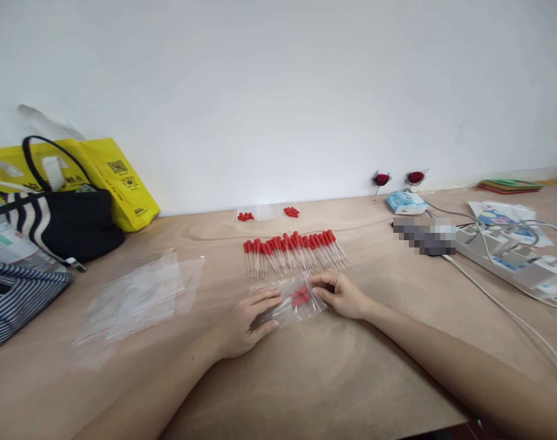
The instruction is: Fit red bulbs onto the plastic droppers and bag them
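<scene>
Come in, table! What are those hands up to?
Left hand open on bag. Right hand pinching its right edge. Red pieces inside. Red-topped sticks just beyond.

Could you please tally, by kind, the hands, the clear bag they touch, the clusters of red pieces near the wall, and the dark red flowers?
Hands (left hand and right hand): 2
Clear bag touched by them: 1
Clusters of red pieces near the wall: 2
Dark red flowers: 2
Total: 7
</scene>
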Demonstrator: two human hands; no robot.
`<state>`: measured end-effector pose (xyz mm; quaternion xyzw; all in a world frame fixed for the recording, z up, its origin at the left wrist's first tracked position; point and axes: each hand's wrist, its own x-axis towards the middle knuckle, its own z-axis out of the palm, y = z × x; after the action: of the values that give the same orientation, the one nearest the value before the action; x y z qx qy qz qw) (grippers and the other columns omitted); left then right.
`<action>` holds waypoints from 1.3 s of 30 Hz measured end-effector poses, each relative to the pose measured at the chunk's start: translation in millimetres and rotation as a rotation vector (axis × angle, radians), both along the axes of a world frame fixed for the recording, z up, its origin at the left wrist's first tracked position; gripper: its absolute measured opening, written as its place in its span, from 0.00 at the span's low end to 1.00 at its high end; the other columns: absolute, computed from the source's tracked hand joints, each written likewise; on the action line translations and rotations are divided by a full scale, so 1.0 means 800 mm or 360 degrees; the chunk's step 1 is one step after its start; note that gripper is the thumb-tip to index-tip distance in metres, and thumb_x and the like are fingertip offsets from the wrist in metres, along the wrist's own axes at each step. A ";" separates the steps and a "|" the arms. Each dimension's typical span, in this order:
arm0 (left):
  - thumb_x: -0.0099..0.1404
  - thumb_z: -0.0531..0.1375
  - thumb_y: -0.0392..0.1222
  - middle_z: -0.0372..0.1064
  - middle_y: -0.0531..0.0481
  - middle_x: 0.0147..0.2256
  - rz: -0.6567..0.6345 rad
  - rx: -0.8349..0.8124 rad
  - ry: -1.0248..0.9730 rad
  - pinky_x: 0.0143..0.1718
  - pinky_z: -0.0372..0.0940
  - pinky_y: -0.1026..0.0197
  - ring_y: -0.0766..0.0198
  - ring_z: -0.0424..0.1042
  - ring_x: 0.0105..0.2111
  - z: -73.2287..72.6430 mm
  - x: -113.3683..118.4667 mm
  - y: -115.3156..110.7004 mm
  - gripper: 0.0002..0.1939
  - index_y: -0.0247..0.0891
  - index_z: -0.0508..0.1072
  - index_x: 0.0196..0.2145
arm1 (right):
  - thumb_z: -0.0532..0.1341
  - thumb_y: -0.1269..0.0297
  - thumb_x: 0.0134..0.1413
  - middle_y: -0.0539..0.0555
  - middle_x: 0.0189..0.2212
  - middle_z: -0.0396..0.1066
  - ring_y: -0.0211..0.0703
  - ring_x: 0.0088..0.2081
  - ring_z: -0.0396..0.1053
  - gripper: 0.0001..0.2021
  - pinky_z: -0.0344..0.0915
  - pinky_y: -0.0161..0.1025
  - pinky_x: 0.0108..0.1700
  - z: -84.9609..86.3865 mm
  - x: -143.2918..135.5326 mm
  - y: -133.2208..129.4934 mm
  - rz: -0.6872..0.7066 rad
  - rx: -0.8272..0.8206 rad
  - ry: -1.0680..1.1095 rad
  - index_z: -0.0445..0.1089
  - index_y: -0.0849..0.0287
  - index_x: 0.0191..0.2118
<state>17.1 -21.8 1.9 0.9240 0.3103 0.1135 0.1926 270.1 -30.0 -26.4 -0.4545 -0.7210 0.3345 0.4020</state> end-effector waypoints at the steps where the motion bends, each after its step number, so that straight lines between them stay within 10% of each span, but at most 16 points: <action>1: 0.62 0.52 0.44 0.58 0.44 0.54 -0.0007 0.0002 -0.0001 0.55 0.52 0.50 0.58 0.56 0.55 0.000 0.000 0.000 0.20 0.38 0.62 0.52 | 0.56 0.61 0.49 0.53 0.33 0.71 0.42 0.36 0.66 0.11 0.60 0.40 0.41 0.000 -0.001 -0.001 0.0027 -0.0054 0.0036 0.72 0.58 0.36; 8: 0.62 0.52 0.44 0.57 0.44 0.55 0.0032 -0.0049 -0.0028 0.55 0.52 0.47 0.56 0.56 0.55 -0.001 -0.002 0.000 0.20 0.39 0.64 0.52 | 0.57 0.57 0.47 0.50 0.23 0.69 0.37 0.25 0.64 0.11 0.60 0.35 0.30 0.000 0.005 0.001 0.0038 -0.0221 0.0210 0.70 0.60 0.27; 14: 0.62 0.52 0.43 0.58 0.48 0.55 0.0028 -0.0093 -0.0068 0.54 0.54 0.48 0.57 0.57 0.55 -0.002 -0.004 0.001 0.18 0.45 0.65 0.50 | 0.56 0.60 0.45 0.52 0.25 0.69 0.40 0.27 0.65 0.09 0.58 0.35 0.30 0.008 0.045 0.061 -0.1082 0.0034 -0.0343 0.68 0.60 0.30; 18: 0.62 0.52 0.43 0.58 0.47 0.54 0.0043 -0.0118 -0.0040 0.55 0.53 0.47 0.57 0.56 0.55 0.000 -0.004 0.001 0.18 0.45 0.65 0.50 | 0.57 0.61 0.45 0.55 0.29 0.71 0.45 0.33 0.67 0.14 0.58 0.36 0.31 0.013 0.054 0.096 -0.1350 -0.0067 -0.0660 0.66 0.61 0.39; 29: 0.62 0.53 0.43 0.58 0.49 0.54 0.0035 -0.0138 -0.0121 0.54 0.53 0.47 0.57 0.57 0.54 -0.005 -0.005 0.002 0.18 0.47 0.65 0.50 | 0.53 0.64 0.49 0.58 0.29 0.70 0.48 0.35 0.68 0.16 0.60 0.39 0.34 0.027 0.043 0.105 -0.1329 -0.0110 -0.0503 0.62 0.63 0.44; 35: 0.62 0.53 0.43 0.58 0.48 0.54 0.0049 -0.0117 -0.0075 0.55 0.53 0.48 0.57 0.57 0.54 -0.003 -0.003 0.002 0.18 0.46 0.66 0.50 | 0.53 0.58 0.50 0.46 0.26 0.60 0.35 0.21 0.62 0.30 0.61 0.34 0.24 0.025 0.045 0.045 -0.0787 0.0015 0.0399 0.41 0.59 0.57; 39: 0.62 0.52 0.43 0.59 0.47 0.54 0.0023 -0.0097 -0.0061 0.54 0.54 0.48 0.58 0.58 0.54 -0.003 -0.002 0.003 0.18 0.44 0.65 0.50 | 0.57 0.55 0.46 0.45 0.26 0.59 0.34 0.21 0.63 0.29 0.62 0.34 0.24 0.007 0.030 0.012 -0.0712 -0.0071 0.0774 0.45 0.56 0.52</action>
<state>15.3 -19.7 -0.6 0.9131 0.3164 0.1231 0.2257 294.0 -20.0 -20.5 -0.5172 -0.4789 0.3524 0.6157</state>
